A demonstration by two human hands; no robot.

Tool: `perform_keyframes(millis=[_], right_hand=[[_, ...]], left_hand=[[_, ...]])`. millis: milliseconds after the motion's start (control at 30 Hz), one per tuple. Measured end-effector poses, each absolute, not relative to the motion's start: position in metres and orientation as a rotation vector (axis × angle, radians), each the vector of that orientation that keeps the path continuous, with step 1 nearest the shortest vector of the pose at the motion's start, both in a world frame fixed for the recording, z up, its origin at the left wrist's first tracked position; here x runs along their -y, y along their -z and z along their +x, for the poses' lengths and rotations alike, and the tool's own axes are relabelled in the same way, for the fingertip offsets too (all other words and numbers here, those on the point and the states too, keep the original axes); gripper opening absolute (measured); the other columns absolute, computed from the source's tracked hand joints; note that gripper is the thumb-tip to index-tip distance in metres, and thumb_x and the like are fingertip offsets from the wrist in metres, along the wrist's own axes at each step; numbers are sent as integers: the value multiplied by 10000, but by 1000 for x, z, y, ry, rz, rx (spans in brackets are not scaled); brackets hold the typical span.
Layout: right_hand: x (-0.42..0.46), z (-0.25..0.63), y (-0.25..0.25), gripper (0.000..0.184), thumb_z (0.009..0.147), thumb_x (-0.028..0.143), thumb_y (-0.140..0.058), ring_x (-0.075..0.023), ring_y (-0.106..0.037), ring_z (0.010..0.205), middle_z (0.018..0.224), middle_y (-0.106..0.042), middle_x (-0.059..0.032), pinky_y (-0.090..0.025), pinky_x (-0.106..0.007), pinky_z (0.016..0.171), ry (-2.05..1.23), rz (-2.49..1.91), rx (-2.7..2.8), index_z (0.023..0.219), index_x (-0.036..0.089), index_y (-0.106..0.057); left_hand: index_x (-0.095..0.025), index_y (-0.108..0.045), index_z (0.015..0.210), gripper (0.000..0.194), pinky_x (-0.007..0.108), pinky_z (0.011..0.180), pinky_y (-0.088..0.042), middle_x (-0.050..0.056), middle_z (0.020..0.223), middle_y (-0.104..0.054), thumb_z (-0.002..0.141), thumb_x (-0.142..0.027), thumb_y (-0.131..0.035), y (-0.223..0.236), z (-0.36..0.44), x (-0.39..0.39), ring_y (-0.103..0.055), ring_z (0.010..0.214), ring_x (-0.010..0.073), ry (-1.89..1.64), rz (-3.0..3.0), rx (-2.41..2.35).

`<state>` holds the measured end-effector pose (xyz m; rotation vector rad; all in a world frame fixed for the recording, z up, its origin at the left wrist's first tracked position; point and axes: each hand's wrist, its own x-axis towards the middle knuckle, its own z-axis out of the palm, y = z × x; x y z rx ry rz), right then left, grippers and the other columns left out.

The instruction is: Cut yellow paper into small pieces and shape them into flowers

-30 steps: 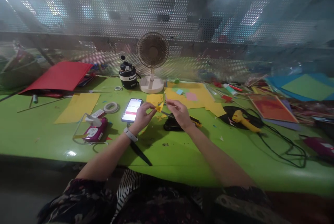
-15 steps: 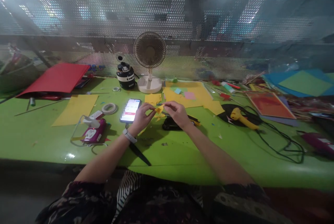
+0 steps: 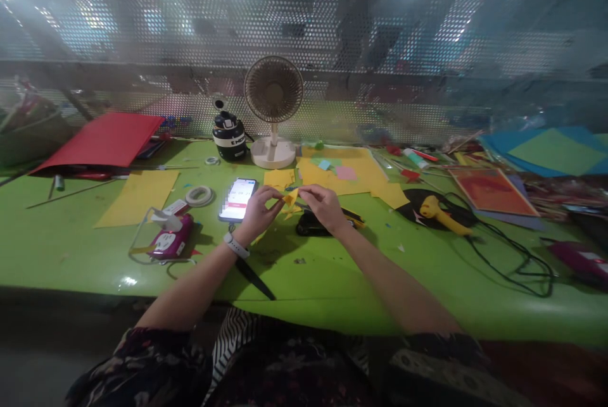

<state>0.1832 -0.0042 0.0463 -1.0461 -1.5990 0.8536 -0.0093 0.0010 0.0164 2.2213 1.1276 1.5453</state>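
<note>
Between my two hands is a small folded piece of yellow paper (image 3: 291,198), pinched at both sides above the green table. My left hand (image 3: 259,211), with a pale band on its wrist, closes thumb and forefinger on the left edge. On the right edge, the fingertips of my right hand (image 3: 323,206) are pressed together. Below and beyond the hands lie more yellow paper pieces (image 3: 279,178). A black stapler-like tool (image 3: 311,225) with yellow parts sits partly hidden under my right hand. Left of my left hand lies a lit phone (image 3: 237,199).
A fan (image 3: 273,154) and a black bottle (image 3: 230,141) stand at the back. At left are a tape roll (image 3: 199,195), a purple power strip (image 3: 173,240) and a red folder (image 3: 107,141). A yellow glue gun (image 3: 444,216) with a looping black cord lies at right.
The yellow paper between my fingertips has turned slightly and shows a larger face. Both hands stay in nearly the same place, and the view has shifted a little.
</note>
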Motion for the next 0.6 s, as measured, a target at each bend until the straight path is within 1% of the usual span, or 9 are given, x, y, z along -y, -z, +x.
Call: perform_keyframes(millis=[167, 367, 467, 600], right_hand=[[5, 184, -46, 246, 804, 366, -588, -217, -694, 840, 884, -758, -53, -544, -340, 810, -726, -1092, 1653, 859, 185, -746], [7, 183, -44, 267, 804, 302, -573, -240, -696, 805, 893, -761, -104, -536, -375, 812, -379, -1136, 1850, 941, 161, -753], [8, 183, -45, 284, 813, 308, -565, -236, -697, 788, 859, -759, -95, -536, -366, 798, -401, -1133, 1853, 968, 157, -749], [9, 185, -50, 271, 838, 357, -556, -208, -694, 774, 848, -760, -59, -539, -325, 758, -509, -1129, 1778, 923, 188, -749]], left_hand=[[-192, -658, 808, 80, 326, 656, -515, 65, 824, -674, 858, -250, -637, -14, -10, -3, -634, 763, 192, -1541, 2280, -1174], [-202, -664, 789, 52, 349, 677, -474, 57, 804, -684, 822, -170, -638, -17, -11, -2, -624, 766, 210, -1546, 2531, -1287], [-200, -662, 788, 61, 339, 664, -466, 56, 794, -681, 822, -159, -632, -18, -12, -2, -619, 753, 206, -1543, 2564, -1266], [-192, -659, 787, 55, 323, 647, -474, 64, 797, -674, 834, -187, -632, -15, -13, -5, -615, 746, 198, -1547, 2473, -1276]])
